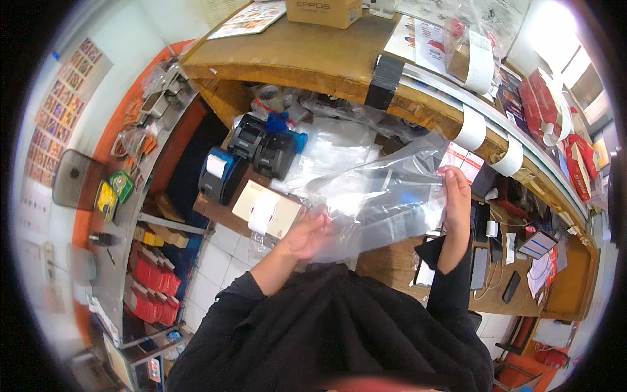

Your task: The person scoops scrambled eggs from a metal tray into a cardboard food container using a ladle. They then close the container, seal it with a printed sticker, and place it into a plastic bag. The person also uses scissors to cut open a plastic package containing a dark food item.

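Bag (385, 202) beside red-white printed label (462, 161)

One wide, round view looks down and ahead from the person's head. The black shirt (326, 326) is very near and fills the bottom middle. A clear plastic bag (385, 209) is close too, just past the middle. The wooden table (274, 46) is farther off, near the top. Straight lines bend at the sides, and the corners are dark.

Clustered black printers (273, 155), red packages (155, 271) beneath a metal counter (116, 255); cardboard box (323, 14) on wooden countertop (281, 51)
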Demonstrator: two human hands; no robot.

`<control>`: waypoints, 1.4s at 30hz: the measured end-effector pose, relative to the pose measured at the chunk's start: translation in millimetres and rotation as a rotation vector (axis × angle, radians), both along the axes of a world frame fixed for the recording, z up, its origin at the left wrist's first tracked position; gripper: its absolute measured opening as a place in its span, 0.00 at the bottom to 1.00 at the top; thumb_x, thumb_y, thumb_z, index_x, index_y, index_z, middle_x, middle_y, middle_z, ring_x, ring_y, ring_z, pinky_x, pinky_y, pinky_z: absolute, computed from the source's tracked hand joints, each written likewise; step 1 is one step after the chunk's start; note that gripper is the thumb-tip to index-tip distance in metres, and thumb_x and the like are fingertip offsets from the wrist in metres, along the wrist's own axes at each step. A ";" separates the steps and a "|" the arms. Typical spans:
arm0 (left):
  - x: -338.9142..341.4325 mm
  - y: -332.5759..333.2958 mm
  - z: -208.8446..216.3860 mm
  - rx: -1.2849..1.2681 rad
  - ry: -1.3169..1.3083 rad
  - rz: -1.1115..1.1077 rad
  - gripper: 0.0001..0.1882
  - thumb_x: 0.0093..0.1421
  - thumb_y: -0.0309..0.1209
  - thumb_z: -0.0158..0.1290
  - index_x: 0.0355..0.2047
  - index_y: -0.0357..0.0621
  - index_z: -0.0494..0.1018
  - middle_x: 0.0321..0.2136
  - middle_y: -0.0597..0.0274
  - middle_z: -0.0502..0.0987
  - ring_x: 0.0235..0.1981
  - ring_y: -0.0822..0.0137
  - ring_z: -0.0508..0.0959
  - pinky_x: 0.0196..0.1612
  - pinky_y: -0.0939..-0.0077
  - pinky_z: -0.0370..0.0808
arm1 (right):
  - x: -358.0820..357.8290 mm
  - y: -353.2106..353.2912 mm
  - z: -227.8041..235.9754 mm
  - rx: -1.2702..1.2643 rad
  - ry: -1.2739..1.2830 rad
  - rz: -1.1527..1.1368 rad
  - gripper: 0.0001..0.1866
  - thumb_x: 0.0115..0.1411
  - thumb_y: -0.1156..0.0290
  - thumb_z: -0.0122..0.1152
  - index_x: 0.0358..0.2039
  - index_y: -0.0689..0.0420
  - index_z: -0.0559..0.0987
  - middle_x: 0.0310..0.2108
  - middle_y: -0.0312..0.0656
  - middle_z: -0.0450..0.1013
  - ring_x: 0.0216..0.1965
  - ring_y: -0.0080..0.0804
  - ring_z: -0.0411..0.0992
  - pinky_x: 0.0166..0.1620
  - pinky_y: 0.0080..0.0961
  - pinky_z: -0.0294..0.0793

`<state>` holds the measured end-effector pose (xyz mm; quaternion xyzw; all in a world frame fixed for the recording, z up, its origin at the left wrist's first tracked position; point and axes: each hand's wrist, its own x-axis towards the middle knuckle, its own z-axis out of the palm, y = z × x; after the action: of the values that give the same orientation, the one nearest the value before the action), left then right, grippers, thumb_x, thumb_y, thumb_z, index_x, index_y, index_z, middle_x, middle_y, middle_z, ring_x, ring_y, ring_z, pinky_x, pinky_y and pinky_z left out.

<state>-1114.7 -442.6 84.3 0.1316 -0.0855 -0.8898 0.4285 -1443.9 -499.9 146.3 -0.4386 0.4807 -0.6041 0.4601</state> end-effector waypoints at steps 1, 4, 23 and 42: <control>2.0 9.6 6.7 -0.072 -0.080 0.019 0.06 0.58 0.27 0.54 0.37 0.45 0.72 0.29 0.65 0.76 0.32 0.72 0.75 0.39 0.76 0.73 | -3.8 -2.1 -0.3 -0.018 0.017 0.020 0.12 0.63 0.63 0.51 0.38 0.58 0.75 0.29 0.28 0.69 0.30 0.14 0.63 0.35 0.12 0.62; 1.1 34.6 13.9 -0.286 -0.471 0.053 0.05 0.58 0.28 0.54 0.34 0.43 0.72 0.29 0.66 0.76 0.30 0.75 0.75 0.33 0.80 0.71 | -2.8 -7.9 -6.1 -0.023 0.307 0.028 0.11 0.63 0.65 0.52 0.38 0.59 0.75 0.25 0.30 0.68 0.26 0.16 0.63 0.31 0.13 0.62; 121.5 161.9 -0.1 0.175 -0.506 0.745 0.05 0.59 0.24 0.48 0.32 0.49 0.64 0.24 0.70 0.69 0.19 0.77 0.68 0.20 0.85 0.63 | 219.5 157.7 -24.4 0.516 -0.617 0.575 0.08 0.63 0.63 0.50 0.31 0.51 0.66 0.22 0.28 0.64 0.24 0.18 0.63 0.30 0.17 0.64; 193.9 231.4 60.4 -0.930 -1.803 0.651 0.04 0.54 0.27 0.52 0.31 0.44 0.70 0.26 0.60 0.74 0.31 0.62 0.76 0.33 0.71 0.73 | 322.4 235.5 25.8 -0.496 0.898 0.359 0.29 0.51 0.75 0.61 0.54 0.54 0.64 0.33 0.44 0.73 0.42 0.42 0.69 0.48 0.34 0.69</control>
<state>-920.7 -211.2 144.7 0.5817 -0.6635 -0.1862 0.4321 -1121.4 -264.4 172.0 -0.8240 0.3905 -0.3649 0.1881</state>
